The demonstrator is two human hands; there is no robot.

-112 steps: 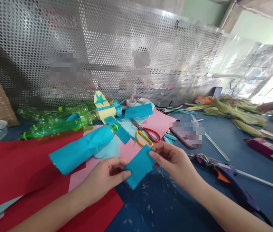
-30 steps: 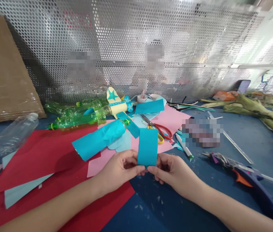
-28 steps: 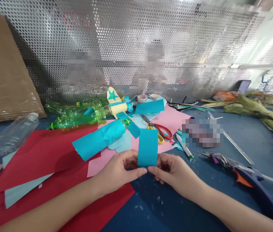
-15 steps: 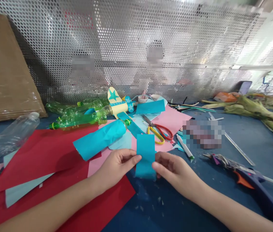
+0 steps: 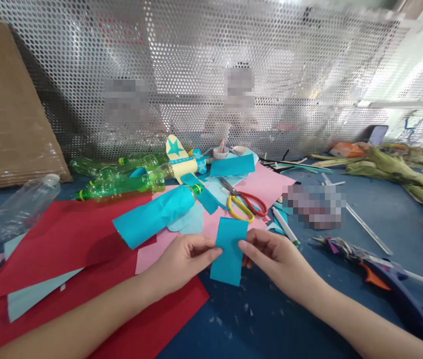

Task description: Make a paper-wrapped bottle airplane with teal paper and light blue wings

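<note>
A small rectangle of blue paper (image 5: 229,254) is held up off the table, tilted slightly to the right. My left hand (image 5: 192,257) pinches its left edge between thumb and fingers. On the opposite edge, my right hand (image 5: 266,254) is closed in the same kind of pinch. Just beyond the paper lie scissors (image 5: 247,199) with one yellow and one red handle. A bottle wrapped in blue paper (image 5: 155,214) rests to the left, its green cap pointing away. Behind it sits a bottle model with yellow paper fins and blue stars (image 5: 183,167).
Red sheets (image 5: 84,224) and pink paper (image 5: 271,184) spread over the blue table (image 5: 271,324). Green plastic bottles (image 5: 121,184) and a clear bottle (image 5: 20,207) lie left. At right are a hot glue gun (image 5: 387,284), a marker (image 5: 285,227) and corn husks (image 5: 387,167).
The blue paper has dropped a little toward me and turned from nearly upright to a slight rightward tilt. Both hands still pinch its edges.
</note>
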